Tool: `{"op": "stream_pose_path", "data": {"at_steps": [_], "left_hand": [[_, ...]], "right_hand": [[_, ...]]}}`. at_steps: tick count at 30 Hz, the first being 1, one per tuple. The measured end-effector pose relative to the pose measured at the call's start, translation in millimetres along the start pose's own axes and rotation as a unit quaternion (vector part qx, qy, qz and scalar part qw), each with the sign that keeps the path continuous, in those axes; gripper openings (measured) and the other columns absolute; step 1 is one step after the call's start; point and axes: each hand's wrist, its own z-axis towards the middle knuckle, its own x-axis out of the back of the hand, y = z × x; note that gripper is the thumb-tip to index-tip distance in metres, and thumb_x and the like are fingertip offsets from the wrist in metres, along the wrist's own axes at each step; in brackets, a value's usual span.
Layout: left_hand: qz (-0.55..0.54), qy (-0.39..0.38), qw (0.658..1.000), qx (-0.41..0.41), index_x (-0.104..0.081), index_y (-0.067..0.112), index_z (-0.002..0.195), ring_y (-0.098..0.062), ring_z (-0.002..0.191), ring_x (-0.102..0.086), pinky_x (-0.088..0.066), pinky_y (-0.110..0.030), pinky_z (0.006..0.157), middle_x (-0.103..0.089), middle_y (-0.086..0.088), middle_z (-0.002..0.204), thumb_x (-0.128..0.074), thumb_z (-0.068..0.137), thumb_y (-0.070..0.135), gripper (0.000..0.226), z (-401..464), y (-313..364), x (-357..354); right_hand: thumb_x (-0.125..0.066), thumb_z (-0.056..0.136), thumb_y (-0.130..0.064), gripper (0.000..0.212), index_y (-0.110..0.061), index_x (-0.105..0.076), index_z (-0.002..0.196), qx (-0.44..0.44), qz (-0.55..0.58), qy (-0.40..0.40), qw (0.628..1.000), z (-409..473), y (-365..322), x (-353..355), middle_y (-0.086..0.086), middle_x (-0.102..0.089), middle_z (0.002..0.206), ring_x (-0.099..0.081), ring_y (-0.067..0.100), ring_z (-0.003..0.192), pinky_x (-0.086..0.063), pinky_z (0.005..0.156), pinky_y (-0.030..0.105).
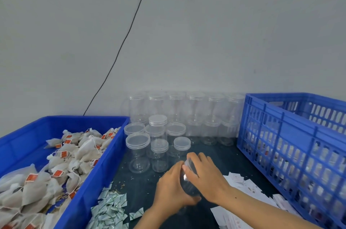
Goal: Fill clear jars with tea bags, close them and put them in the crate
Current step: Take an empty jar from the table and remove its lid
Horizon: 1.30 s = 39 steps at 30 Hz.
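Item: clear jar (189, 185), tilted, held above the dark table (215, 152) between my hands. My left hand (171, 189) curls round its body; my right hand (206, 174) grips its lid end. Tea bags (61, 163) heaped in the blue bin (104, 161), left. Capped empty jars (159, 135) stand behind. Blue crate (292, 135), right. White packets (110, 210) and paper labels (243, 187) lie near my wrists.

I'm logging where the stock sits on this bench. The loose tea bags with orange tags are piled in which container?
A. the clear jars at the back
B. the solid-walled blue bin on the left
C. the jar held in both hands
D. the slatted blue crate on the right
B: the tea bags lie heaped in the solid blue bin on the left.
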Motion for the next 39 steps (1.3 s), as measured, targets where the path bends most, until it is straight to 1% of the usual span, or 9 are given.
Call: {"op": "stream_pose_path", "data": {"at_steps": [7, 12, 14, 19, 23, 28, 33, 36, 39], "left_hand": [[-0.004, -0.127, 0.992, -0.02, -0.047, 0.048, 0.118, 0.01, 0.095, -0.057, -0.042, -0.009, 0.081, -0.062, 0.032, 0.101, -0.081, 0.046, 0.052, 0.08, 17.1, -7.2, 15.8], [-0.058, -0.198, 0.978, -0.002, -0.05, 0.043, 0.118, 0.0, 0.106, -0.059, -0.049, -0.029, 0.096, -0.065, 0.02, 0.109, -0.088, 0.049, 0.043, 0.078, 18.4, -17.9, 29.1], [-0.055, -0.174, 0.983, 0.01, -0.047, 0.049, 0.116, 0.003, 0.103, -0.059, -0.05, -0.03, 0.094, -0.064, 0.023, 0.106, -0.087, 0.048, 0.049, 0.078, 15.1, -15.1, 24.1], [-0.052, -0.148, 0.988, 0.01, -0.04, 0.052, 0.121, 0.0, 0.106, -0.057, -0.05, -0.031, 0.093, -0.06, 0.025, 0.113, -0.082, 0.047, 0.057, 0.086, 11.5, -11.0, 12.2], [-0.069, -0.147, 0.987, 0.011, -0.041, 0.053, 0.119, 0.0, 0.109, -0.058, -0.049, -0.033, 0.096, -0.06, 0.025, 0.114, -0.085, 0.047, 0.055, 0.084, 9.8, -15.2, 13.1], [-0.064, -0.15, 0.986, 0.021, -0.04, 0.055, 0.115, 0.004, 0.104, -0.057, -0.05, -0.031, 0.094, -0.06, 0.028, 0.11, -0.084, 0.046, 0.057, 0.082, 12.0, -15.6, 13.7], [-0.039, -0.166, 0.985, 0.023, -0.039, 0.053, 0.11, -0.003, 0.102, -0.057, -0.05, -0.033, 0.091, -0.06, 0.022, 0.107, -0.081, 0.045, 0.06, 0.078, 15.5, -10.8, 11.6], [-0.041, -0.165, 0.985, 0.024, -0.04, 0.054, 0.11, -0.002, 0.103, -0.058, -0.05, -0.033, 0.092, -0.06, 0.024, 0.109, -0.082, 0.045, 0.059, 0.078, 15.9, -11.9, 12.5], [-0.053, -0.154, 0.986, 0.022, -0.039, 0.059, 0.11, 0.002, 0.104, -0.058, -0.05, -0.032, 0.094, -0.059, 0.029, 0.109, -0.084, 0.045, 0.058, 0.079, 12.8, -14.9, 13.4]], "right_hand": [[-0.021, 0.092, -0.058, 0.045, -0.031, -0.037, 0.124, 0.131, 0.021, 0.009, 0.991, -10.3, 19.4, 2.0, -0.011, -0.038, 0.11, -0.039, 0.011, 0.101, -0.041, 0.086, 0.025], [-0.034, 0.094, -0.044, 0.043, -0.021, -0.038, 0.13, 0.314, -0.134, -0.032, 0.939, -2.1, 23.4, 24.3, 0.004, -0.046, 0.13, -0.041, 0.022, 0.119, -0.038, 0.103, 0.032], [-0.037, 0.095, -0.041, 0.044, -0.027, -0.035, 0.137, 0.278, -0.07, -0.063, 0.956, -2.1, 21.8, 29.3, 0.0, -0.04, 0.137, -0.035, 0.017, 0.127, -0.03, 0.111, 0.033], [-0.013, 0.092, -0.069, 0.06, -0.031, -0.028, 0.136, -0.063, -0.007, -0.112, 0.992, -1.0, 7.3, 25.1, 0.001, -0.046, 0.136, -0.056, 0.023, 0.113, -0.046, 0.094, 0.038], [-0.038, 0.091, -0.066, 0.054, -0.037, -0.029, 0.135, -0.028, 0.126, -0.223, 0.966, 0.9, 11.8, 45.7, -0.002, -0.039, 0.132, -0.052, 0.019, 0.109, -0.051, 0.09, 0.034], [-0.068, 0.084, -0.011, 0.081, -0.042, -0.018, 0.14, 0.045, 0.166, -0.34, 0.925, 6.9, 19.6, 71.0, -0.005, -0.027, 0.138, -0.045, 0.017, 0.117, -0.055, 0.083, 0.027], [-0.051, 0.089, -0.06, 0.072, -0.023, -0.016, 0.141, -0.152, 0.171, -0.3, 0.926, 8.8, 6.8, 61.7, 0.009, -0.036, 0.144, -0.054, 0.03, 0.118, -0.056, 0.087, 0.043], [-0.065, 0.088, -0.038, 0.066, -0.027, -0.023, 0.138, -0.06, 0.124, -0.307, 0.942, 11.2, 7.6, 71.8, 0.005, -0.04, 0.137, -0.051, 0.026, 0.117, -0.055, 0.09, 0.04], [-0.078, 0.078, -0.021, 0.084, -0.037, -0.021, 0.138, 0.009, 0.107, -0.329, 0.938, 13.7, 12.3, 79.7, 0.0, -0.033, 0.135, -0.043, 0.02, 0.122, -0.05, 0.097, 0.034]]}}
